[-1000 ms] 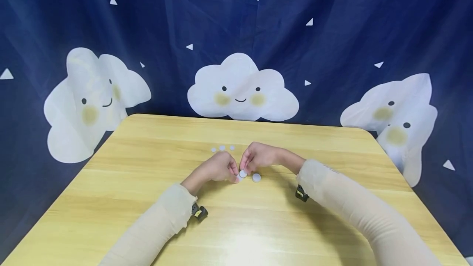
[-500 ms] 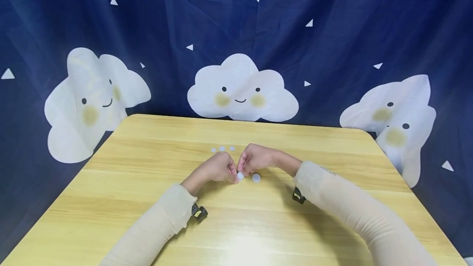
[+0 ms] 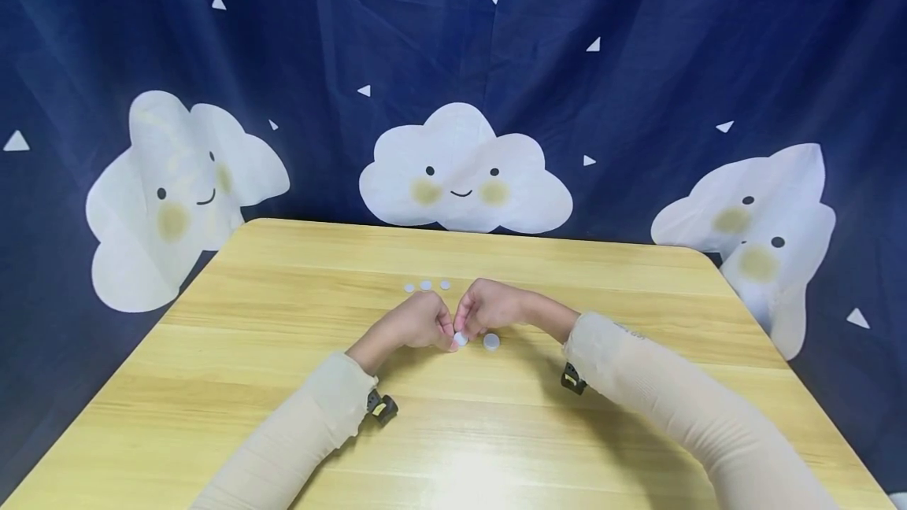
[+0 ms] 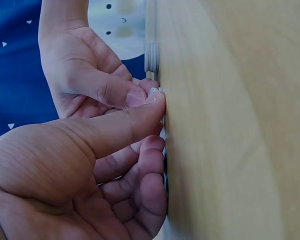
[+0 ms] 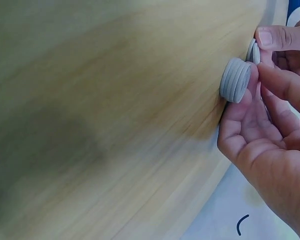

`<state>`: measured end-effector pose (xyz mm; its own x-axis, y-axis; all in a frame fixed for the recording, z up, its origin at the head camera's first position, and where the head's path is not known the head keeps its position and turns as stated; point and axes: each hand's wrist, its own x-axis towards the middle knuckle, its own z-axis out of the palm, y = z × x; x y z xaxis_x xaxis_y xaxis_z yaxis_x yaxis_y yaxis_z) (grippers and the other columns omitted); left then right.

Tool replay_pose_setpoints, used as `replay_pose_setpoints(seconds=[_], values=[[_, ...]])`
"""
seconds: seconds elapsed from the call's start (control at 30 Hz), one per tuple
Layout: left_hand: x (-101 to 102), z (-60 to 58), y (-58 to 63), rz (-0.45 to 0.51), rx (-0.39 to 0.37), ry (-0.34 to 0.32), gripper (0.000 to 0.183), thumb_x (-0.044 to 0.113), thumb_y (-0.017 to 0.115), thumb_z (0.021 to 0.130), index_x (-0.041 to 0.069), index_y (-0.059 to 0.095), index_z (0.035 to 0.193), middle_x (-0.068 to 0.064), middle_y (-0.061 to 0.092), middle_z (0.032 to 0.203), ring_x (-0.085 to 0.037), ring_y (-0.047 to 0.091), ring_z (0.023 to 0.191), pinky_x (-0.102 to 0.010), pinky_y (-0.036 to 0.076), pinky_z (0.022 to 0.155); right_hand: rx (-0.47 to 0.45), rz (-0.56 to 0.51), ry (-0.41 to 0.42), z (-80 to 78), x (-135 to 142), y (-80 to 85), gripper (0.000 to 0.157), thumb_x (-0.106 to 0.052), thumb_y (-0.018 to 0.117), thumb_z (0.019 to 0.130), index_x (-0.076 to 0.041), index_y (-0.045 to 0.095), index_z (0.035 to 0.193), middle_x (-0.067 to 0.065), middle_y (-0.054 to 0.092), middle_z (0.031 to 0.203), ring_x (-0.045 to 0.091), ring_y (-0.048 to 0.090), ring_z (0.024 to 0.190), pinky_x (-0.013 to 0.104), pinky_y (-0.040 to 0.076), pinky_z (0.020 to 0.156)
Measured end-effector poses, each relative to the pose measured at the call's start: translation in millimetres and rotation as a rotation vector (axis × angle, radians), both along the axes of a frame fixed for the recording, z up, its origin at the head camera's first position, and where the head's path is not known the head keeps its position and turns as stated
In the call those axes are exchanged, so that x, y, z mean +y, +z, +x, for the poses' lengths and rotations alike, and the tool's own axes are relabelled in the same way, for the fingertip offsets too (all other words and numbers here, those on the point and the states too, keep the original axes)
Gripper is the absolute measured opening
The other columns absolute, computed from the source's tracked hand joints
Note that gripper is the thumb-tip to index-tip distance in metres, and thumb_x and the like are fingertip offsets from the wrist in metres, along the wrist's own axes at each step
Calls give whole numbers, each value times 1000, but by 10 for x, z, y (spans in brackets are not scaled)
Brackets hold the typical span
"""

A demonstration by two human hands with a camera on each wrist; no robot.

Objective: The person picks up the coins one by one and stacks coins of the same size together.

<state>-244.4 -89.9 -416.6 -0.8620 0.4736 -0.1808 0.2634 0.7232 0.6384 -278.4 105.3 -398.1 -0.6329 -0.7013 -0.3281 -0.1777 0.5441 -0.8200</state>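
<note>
Two silver coins (image 5: pixel 253 51) lie one over the other between the fingertips of both hands; in the head view the upper coin (image 3: pixel 460 339) shows as a pale disc. My left hand (image 3: pixel 423 320) pinches the coins from the left, its thumb at their edge. From the right, my right hand (image 3: pixel 494 304) holds the upper coin between thumb and finger. In the left wrist view the fingers hide most of the coins. Just right of them stands a neat stack of several coins (image 5: pixel 235 80), beside the curled fingers of my right hand.
Farther back on the wooden table (image 3: pixel 298 290) lie three small pale discs in a row: a left one (image 3: pixel 409 288), a middle one (image 3: pixel 426 286) and a right one (image 3: pixel 445 285). A dark blue curtain (image 3: pixel 425 38) with printed clouds hangs behind the table.
My right hand has moved slightly left and down, bringing its coin over the one at my left fingertips. The left hand and the coin stack have stayed in place.
</note>
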Motion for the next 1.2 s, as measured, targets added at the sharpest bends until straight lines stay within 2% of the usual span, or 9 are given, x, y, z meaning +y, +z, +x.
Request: replay_pose_setpoints(seconds=[0.3,0.47,0.67,0.87,1.2], values=[[6,-7,10,-4,-2,0,18,16,90,79,14,73,72,3,66,70,-13,55,65,-24,45,58,40,19,72,-3,27,15,15,7,72,85,4,73,99,6,75,90,12,67,77,25,55,73],[1,0,20,-12,-11,4,18,17,89,80,14,73,73,3,66,70,-13,56,65,-25,46,59,57,32,71,-1,49,24,17,6,73,85,4,73,102,9,75,95,13,67,83,26,56,78],[-2,3,22,-7,-27,3,17,16,89,80,14,73,75,2,66,71,-14,57,66,-26,47,60,85,52,66,6,75,27,21,5,77,83,4,72,103,9,72,94,13,65,85,26,55,79],[-16,-9,22,9,-39,-4,15,13,88,80,13,73,77,1,67,71,-13,56,65,-25,47,60,164,65,102,45,77,30,26,4,82,80,3,72,104,9,72,94,12,64,85,24,55,80],[-22,-8,34,19,-30,-21,14,10,88,80,13,74,77,1,66,69,-12,55,63,-24,46,58,271,35,104,134,25,-30,18,7,80,79,1,73,95,5,73,87,8,66,79,22,57,77]])
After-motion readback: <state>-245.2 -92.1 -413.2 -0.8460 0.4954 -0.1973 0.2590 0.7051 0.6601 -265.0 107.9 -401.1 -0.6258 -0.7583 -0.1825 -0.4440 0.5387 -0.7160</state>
